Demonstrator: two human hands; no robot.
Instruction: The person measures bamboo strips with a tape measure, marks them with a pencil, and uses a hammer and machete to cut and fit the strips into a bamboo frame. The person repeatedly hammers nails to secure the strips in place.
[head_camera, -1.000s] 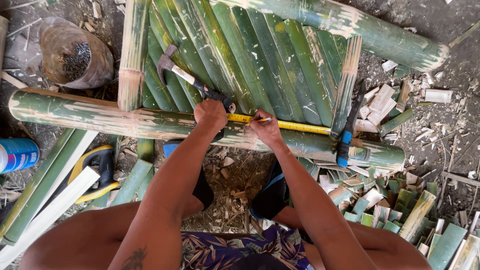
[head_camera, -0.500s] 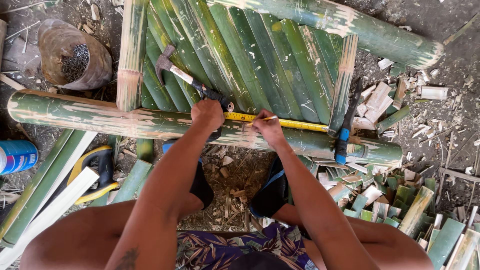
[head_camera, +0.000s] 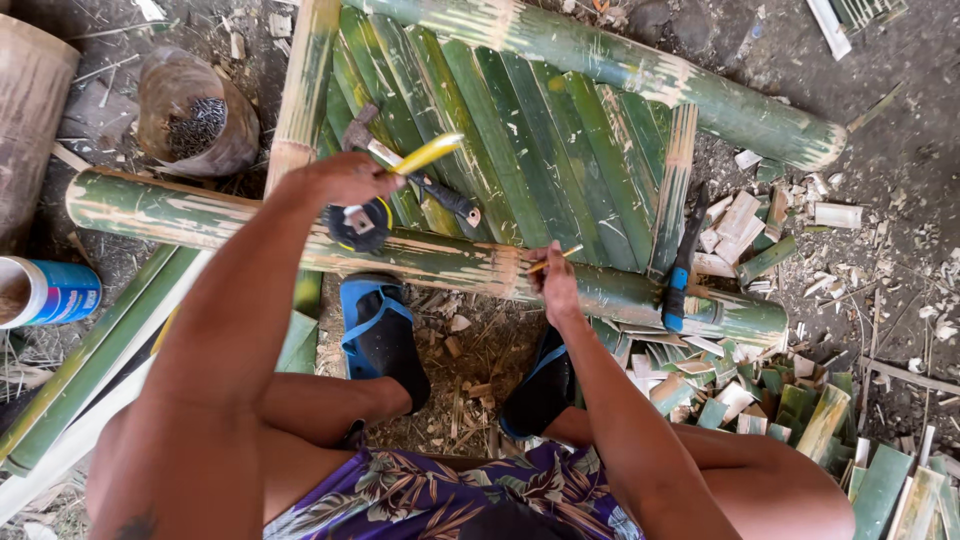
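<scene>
- A person is squatting over a frame of green bamboo, the left hand (head_camera: 340, 180) lifted above the near bamboo pole (head_camera: 440, 262) and closed around a black tape measure (head_camera: 358, 224), whose yellow blade (head_camera: 428, 154) is curling up and away to the right.
- The right hand (head_camera: 556, 288) is resting on that same pole, fingers pinched together on a thin pencil (head_camera: 556, 258) whose tip is pointing along the pole's top.
- A hammer (head_camera: 415, 178) with a black grip is lying on the flattened bamboo slats (head_camera: 540, 150), just behind the tape measure.
- A knife with a blue-and-black handle (head_camera: 678, 280) is lying across the pole's right end, its blade pointing up toward the slats.
- Blue-strapped sandals (head_camera: 378, 335) are planted on the littered ground just below the pole.
- A torn container of nails (head_camera: 195, 125) is sitting at upper left, a blue can (head_camera: 50, 293) at the left edge, and cut bamboo offcuts (head_camera: 790, 400) are lying heaped at lower right.
</scene>
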